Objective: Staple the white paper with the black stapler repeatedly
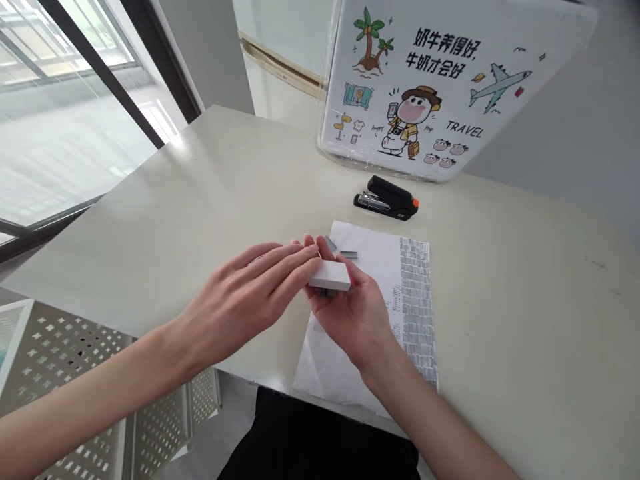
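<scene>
My right hand (350, 313) is turned palm up and cupped under a small white box with a red-pink end (331, 276). My left hand (255, 283) reaches across from the left, its fingers pressed together along the box's near left side. Beneath the box, grey metal strips that look like staples (327, 292) show against the right palm. Another strip of staples (349, 255) lies on the paper just beyond the fingers. The paper (363, 233) is white, with dense grey marks down its right side. A black stapler with an orange end (387, 198) lies behind the paper.
The pale table (165, 220) extends to both sides. A large white board with cartoon travel drawings (425, 100) stands upright at the back. Perforated light-coloured baskets (75, 360) are below the table's left front edge. A glass door (65, 100) is at the left.
</scene>
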{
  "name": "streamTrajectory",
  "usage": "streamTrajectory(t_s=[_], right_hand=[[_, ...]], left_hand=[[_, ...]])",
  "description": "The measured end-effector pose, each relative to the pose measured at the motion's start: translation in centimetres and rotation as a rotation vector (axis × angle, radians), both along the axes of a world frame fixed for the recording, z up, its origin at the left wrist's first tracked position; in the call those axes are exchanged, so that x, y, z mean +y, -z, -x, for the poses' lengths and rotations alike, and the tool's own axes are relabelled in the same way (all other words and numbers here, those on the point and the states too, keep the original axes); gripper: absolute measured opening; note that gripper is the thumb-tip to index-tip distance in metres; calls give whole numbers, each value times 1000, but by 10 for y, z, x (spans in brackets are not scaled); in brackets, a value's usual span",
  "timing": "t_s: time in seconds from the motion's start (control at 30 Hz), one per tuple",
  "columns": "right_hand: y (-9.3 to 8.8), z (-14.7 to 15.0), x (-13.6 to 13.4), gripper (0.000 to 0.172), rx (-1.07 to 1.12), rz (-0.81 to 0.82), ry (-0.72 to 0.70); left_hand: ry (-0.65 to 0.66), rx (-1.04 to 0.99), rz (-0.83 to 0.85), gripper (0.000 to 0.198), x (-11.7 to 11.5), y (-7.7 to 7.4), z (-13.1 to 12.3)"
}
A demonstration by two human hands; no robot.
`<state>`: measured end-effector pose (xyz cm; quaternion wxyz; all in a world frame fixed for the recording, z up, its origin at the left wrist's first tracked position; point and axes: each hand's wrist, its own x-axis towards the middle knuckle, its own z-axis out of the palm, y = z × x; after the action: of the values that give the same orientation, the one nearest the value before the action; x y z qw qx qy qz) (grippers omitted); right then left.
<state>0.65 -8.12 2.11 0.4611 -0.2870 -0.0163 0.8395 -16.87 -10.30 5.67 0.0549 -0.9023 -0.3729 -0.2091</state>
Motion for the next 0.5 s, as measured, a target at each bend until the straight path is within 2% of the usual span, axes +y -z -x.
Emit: streamTrajectory(t_s=[0.17,0.33,0.5], right_hand=[[-2,2,-1,38,5,87,44],[-7,1,-3,35,3,170,52],[-9,-4,-11,24,-82,231,57]], left_hand=[[-88,-65,160,35,-1,-6,3],[-315,-237,531,34,-3,-23,0],[-304,-443,894,38,-3,-38,4]])
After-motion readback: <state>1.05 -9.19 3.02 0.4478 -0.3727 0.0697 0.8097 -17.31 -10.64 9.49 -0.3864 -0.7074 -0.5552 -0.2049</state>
